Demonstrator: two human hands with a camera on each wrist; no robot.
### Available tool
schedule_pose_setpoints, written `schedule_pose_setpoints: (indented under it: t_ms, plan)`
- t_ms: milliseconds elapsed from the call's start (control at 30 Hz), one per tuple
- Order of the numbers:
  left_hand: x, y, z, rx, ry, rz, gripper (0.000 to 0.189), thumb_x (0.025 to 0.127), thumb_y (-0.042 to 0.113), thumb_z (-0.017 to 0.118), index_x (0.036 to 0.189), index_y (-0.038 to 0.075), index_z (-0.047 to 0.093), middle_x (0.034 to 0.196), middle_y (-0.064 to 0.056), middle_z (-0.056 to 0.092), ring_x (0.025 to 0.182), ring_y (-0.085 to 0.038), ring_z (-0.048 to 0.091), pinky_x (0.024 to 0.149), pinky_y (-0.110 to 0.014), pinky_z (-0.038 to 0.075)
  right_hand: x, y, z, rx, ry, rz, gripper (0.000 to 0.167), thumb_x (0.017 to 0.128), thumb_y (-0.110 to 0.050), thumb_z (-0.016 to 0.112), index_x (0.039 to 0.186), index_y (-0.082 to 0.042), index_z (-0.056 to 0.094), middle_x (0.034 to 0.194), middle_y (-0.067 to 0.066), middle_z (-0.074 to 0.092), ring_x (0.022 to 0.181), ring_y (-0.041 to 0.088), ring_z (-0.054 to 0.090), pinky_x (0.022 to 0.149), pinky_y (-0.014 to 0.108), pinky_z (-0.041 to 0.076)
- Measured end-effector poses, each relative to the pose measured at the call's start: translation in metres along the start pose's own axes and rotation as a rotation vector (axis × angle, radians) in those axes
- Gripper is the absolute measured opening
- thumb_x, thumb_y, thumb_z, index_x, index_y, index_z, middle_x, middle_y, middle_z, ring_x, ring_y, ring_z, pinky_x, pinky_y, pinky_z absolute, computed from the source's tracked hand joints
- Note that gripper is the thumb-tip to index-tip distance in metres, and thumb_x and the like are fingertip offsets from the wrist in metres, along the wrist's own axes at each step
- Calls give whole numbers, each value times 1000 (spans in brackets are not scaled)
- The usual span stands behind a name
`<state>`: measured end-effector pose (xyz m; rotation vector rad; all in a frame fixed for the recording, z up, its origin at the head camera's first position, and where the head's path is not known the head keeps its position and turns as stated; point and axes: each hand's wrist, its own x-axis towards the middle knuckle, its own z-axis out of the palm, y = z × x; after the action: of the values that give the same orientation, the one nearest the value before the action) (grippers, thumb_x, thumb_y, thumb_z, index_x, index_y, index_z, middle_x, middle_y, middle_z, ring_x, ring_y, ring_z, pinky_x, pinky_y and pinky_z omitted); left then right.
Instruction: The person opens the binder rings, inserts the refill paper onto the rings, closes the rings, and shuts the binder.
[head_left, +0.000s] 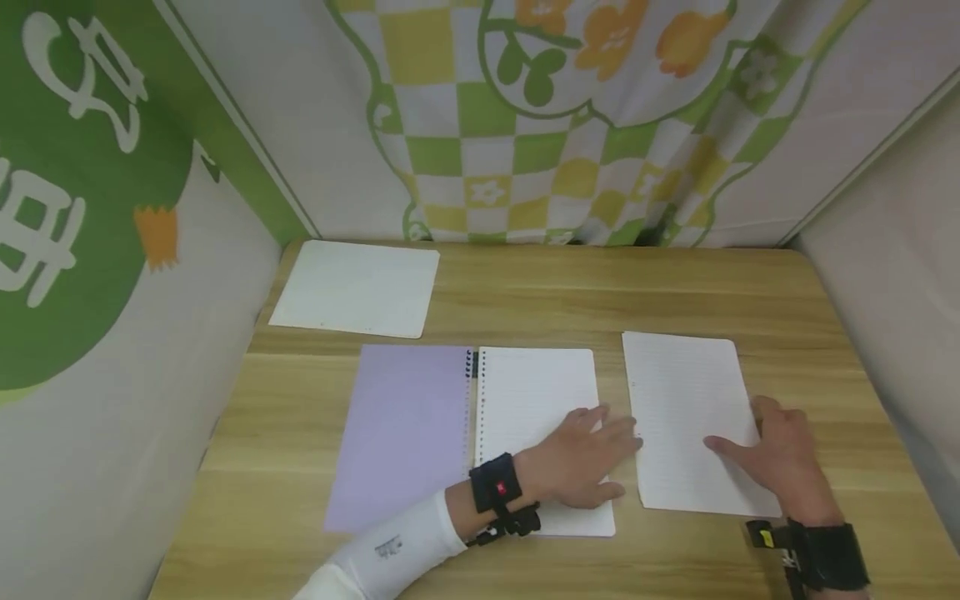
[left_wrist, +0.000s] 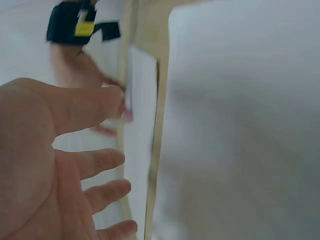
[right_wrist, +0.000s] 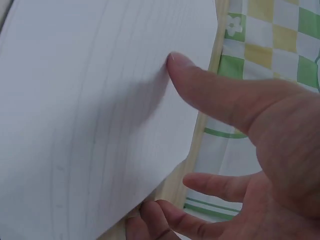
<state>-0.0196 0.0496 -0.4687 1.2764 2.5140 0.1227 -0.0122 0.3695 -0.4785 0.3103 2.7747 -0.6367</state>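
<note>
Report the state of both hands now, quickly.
Left hand: open, fingers spread, no thing seen in its grasp.
Right hand: thumb on the lined paper, fingers at its edge; whether it grips cannot be told.

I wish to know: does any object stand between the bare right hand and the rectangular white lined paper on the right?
Nothing visible does: the bare right hand has its thumb on the rectangular white lined paper. The bare left hand is at the opposite edge, not between them.
</note>
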Motion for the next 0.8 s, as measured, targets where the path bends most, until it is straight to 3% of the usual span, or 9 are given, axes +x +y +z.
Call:
schedule_pose_setpoints:
  t_ms: [133,233,400,567,667,800]
  plan:
    - [14,21,5,56,-79,-22,68,103,59,59,164,34,41,176,7,29,162,-28,24,129,-45,29,1,-1,2,48,12,20,104,83,-36,91,148,23,34,133,48,40,119,58,38,94,73,45]
    - [17,28,7,88,-100,-56,68,102,61,61,163,37,42,176,9,28,161,-27,24,129,-45,29,0,3,2,86,23,31,103,84,-31,91,150,22,32,133,48,45,118,57,45,92,70,48]
    - [19,32,7,83,-96,-67,68,101,60,62,162,37,43,175,8,28,160,-27,25,129,-45,28,-2,16,-1,138,83,77,78,93,-22,81,148,17,41,124,41,62,109,52,62,77,47,52]
    - [19,31,10,66,-92,-64,69,102,58,63,164,36,41,176,6,26,160,-27,25,129,-45,28,-4,23,-5,157,134,98,51,99,-21,76,134,13,59,110,32,74,99,46,71,67,31,49]
    - [17,31,10,60,-80,-69,71,101,58,64,164,35,40,176,4,26,159,-27,26,129,-45,30,-3,23,-8,151,124,125,45,101,-22,74,130,11,62,108,30,75,97,44,70,68,34,49]
    - [14,30,7,34,-84,-80,71,102,57,64,164,33,40,176,2,27,160,-27,26,129,-45,29,-4,24,-11,133,105,162,43,104,-22,69,130,12,63,116,35,71,104,48,66,76,49,54]
